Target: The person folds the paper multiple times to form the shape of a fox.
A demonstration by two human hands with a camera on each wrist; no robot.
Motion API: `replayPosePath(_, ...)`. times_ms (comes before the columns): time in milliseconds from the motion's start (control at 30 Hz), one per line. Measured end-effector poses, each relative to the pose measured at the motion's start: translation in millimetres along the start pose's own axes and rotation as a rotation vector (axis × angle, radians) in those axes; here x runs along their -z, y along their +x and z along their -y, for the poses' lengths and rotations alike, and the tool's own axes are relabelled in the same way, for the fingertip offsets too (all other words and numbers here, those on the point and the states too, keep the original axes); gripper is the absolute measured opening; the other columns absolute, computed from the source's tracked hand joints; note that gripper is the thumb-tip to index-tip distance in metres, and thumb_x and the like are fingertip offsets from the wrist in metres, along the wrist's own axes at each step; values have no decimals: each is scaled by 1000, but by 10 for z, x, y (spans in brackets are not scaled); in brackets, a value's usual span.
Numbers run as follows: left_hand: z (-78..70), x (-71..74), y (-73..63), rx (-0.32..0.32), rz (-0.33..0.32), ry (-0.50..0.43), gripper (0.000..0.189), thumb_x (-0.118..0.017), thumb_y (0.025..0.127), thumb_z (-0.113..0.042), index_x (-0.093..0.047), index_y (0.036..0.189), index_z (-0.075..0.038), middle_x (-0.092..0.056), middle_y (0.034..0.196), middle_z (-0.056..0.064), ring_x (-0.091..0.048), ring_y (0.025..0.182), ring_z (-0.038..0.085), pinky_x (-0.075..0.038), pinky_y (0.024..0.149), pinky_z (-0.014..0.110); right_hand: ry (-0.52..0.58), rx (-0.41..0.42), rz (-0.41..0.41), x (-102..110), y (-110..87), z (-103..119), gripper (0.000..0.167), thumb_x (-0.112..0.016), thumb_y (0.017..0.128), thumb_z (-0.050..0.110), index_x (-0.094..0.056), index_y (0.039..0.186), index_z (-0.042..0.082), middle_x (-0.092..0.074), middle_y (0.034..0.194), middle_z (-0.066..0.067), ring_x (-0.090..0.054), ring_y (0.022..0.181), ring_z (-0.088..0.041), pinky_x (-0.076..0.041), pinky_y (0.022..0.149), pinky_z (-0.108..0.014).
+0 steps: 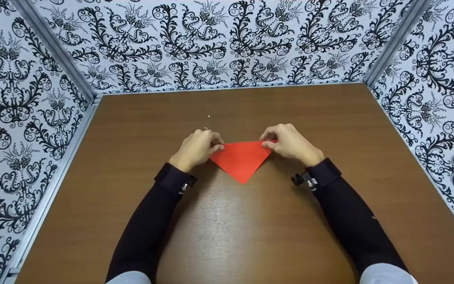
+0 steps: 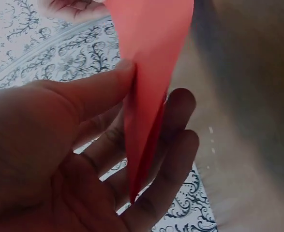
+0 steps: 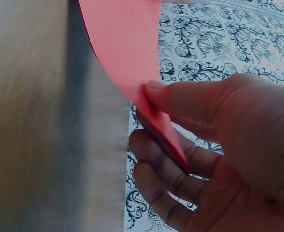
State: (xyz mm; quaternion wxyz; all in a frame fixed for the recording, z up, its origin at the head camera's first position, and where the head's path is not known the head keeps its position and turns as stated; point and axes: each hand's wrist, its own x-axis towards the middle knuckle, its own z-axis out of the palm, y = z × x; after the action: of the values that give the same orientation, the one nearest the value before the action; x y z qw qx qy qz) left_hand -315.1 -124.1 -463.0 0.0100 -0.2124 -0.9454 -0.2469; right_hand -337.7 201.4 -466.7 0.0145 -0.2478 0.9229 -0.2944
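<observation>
A red sheet of paper (image 1: 240,159), folded into a triangle, is held above the table with its point toward the person. My left hand (image 1: 198,148) pinches its left corner between thumb and fingers. At the opposite corner, my right hand (image 1: 290,144) pinches the paper the same way. The left wrist view shows the paper (image 2: 151,43) running between thumb and fingers to a narrow doubled tip. In the right wrist view, the paper (image 3: 125,43) bends under the thumb, and its corner lies along the fingers.
The brown wooden table (image 1: 219,236) spreads under both arms. Patterned black-and-white panels (image 1: 195,43) stand at the back and on both sides, framed by metal rails (image 1: 53,47). A tiny white speck (image 1: 209,116) lies beyond the left hand. Small cameras sit on both wrists.
</observation>
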Motion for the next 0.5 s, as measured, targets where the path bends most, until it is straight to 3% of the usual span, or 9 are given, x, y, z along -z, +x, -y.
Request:
replayPosePath(233, 90, -56, -18, 7, 77, 27, 8, -86, 108, -18, -89, 113, -12, -89, 105, 6, -83, 98, 27, -68, 90, 46, -82, -27, 67, -95, -9, -63, 16, -88, 103, 14, -90, 118, 8, -89, 108, -9, -77, 96, -26, -62, 88, -43)
replayPosePath(500, 78, -52, -25, 43, 75, 72, 12, -91, 103, -19, -89, 113, -13, -89, 107, 4, -83, 100, 26, -68, 92, 49, -153, -77, 74, -151, -27, -45, 15, -89, 103, 16, -89, 117, 11, -86, 111, -10, -73, 98, -30, -61, 87, -48)
